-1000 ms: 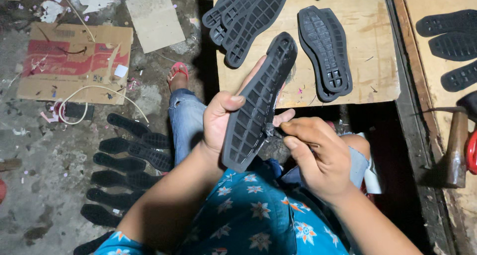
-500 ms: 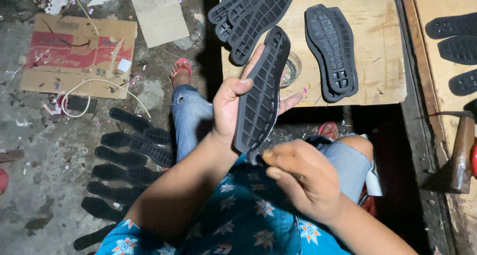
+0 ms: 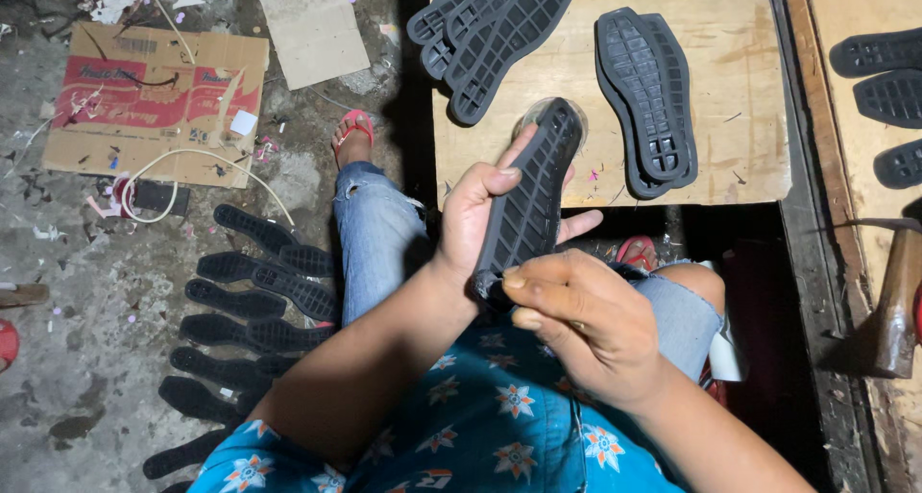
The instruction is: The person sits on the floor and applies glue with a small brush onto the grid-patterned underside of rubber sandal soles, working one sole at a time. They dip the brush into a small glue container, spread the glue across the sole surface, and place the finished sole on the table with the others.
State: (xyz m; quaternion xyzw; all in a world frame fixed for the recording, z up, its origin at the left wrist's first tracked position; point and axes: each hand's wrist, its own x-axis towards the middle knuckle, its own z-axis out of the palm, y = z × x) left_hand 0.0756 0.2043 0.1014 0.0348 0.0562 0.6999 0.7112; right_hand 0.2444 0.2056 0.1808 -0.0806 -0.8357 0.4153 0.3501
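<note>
The left hand (image 3: 480, 219) holds a black rubber shoe sole (image 3: 530, 200) upright and slightly tilted, tread side facing left, above the person's lap. Its thumb lies across the tread face near the middle, while the other fingers (image 3: 586, 226) wrap behind the sole, their tips showing past its right edge; so the left fingers are clamped on the sole. The sole's upper end reaches over the near edge of the wooden surface (image 3: 749, 138), and its lower end sits just at the right hand (image 3: 586, 320). The right hand's fingers are curled together, thumb and forefinger pinched at the sole's bottom end (whether a small tool sits between them cannot be told).

On the surface lie 2 groups of like soles: a fanned stack (image 3: 495, 27) toward the far left corner and a stacked pair (image 3: 648, 95) near the middle. More soles (image 3: 888, 99) lie on a second board to the right, with a hammer (image 3: 898, 301) near its front edge. On the floor to the left, a row of soles (image 3: 245, 311) lies beside the person's jeans-clad leg, and flattened cardboard (image 3: 158, 99) lies farther off.
</note>
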